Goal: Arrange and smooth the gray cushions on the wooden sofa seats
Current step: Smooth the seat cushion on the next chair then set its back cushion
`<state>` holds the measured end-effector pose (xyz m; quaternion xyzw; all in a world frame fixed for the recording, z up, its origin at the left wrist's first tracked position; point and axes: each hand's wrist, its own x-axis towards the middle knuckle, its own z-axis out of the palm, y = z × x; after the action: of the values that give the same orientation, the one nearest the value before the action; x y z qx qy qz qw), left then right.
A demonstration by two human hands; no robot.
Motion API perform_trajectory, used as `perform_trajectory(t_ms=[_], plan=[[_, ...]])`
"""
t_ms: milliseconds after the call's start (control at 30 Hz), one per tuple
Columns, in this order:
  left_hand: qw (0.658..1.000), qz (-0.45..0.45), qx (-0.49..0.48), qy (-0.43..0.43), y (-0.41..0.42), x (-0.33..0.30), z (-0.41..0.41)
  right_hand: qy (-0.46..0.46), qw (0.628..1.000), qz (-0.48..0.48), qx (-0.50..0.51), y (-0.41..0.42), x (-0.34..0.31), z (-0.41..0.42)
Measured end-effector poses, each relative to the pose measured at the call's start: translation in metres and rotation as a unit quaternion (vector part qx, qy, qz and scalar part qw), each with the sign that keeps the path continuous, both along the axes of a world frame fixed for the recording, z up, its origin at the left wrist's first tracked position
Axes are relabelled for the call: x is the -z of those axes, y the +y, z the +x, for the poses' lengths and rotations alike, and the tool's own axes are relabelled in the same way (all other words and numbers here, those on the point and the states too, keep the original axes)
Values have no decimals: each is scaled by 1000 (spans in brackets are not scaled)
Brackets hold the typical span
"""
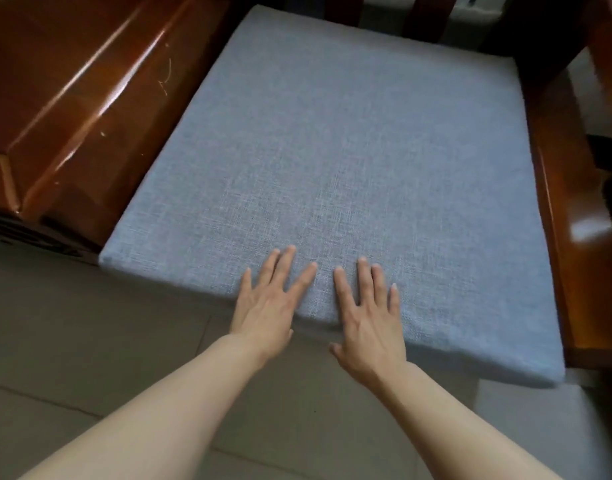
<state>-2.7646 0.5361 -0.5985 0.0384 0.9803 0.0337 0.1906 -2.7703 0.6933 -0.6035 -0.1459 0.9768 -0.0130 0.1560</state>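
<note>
Cushion: one gray cushion (349,161), square, flat slab with straight edges and squared corners; it lies on the wooden sofa seat, between the two wooden side parts, its near edge overhanging toward the floor.
Cushion surface: coarse woven fabric with a visible crosshatch weave, blue-gray tone; top face lies flat with no visible folds.
Cushion near edge: slightly pressed down where the two hands rest.
Left hand (268,306): palm down on the near edge of the cushion; fingers (283,268) straight and spread, lying flat on the fabric, holding nothing.
Right hand (370,323): palm down just beside the left hand, on the same near edge; fingers straight and slightly spread on the fabric, thumb hanging over the front edge, holding nothing.
Forearms: both bare, reaching in from the bottom of the view.
Left wooden part (72,98): glossy reddish-brown wood, wide and beveled, with light scratches and bright reflections; touching the left side of the cushion.
Right armrest (574,209): same glossy reddish-brown wood, narrower, running along the right side of the cushion.
Sofa back: dark wooden slats beyond the far edge, partly out of view.
Floor (90,341): gray tiles with thin joints.
</note>
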Motion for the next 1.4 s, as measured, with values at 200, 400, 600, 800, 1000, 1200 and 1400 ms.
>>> perform_trajectory(t_ms=[200, 400, 600, 800, 1000, 1200, 1400], plan=[[965, 91, 90, 231, -15, 34, -2, 194, 979, -42, -49, 4, 44, -2], [953, 110, 94, 267, -8, 21, 3, 281, 953, -92, -70, -6, 35, 1], [968, 126, 66, 205, -3, 12, 5, 227, 966, -108, -63, -9, 20, 1], [971, 116, 73, 196, -2, 3, 13, 120, 981, -148, -27, -5, 9, 8], [982, 94, 37, 158, 2, 0, 28, 146, 973, -170, -52, -4, 10, 21], [991, 41, 46, 116, 4, -13, 58, 71, 988, -122, -56, -5, -3, 50], [995, 28, 48, 83, 3, -24, 89, 16, 995, -58, -78, -9, -23, 81]])
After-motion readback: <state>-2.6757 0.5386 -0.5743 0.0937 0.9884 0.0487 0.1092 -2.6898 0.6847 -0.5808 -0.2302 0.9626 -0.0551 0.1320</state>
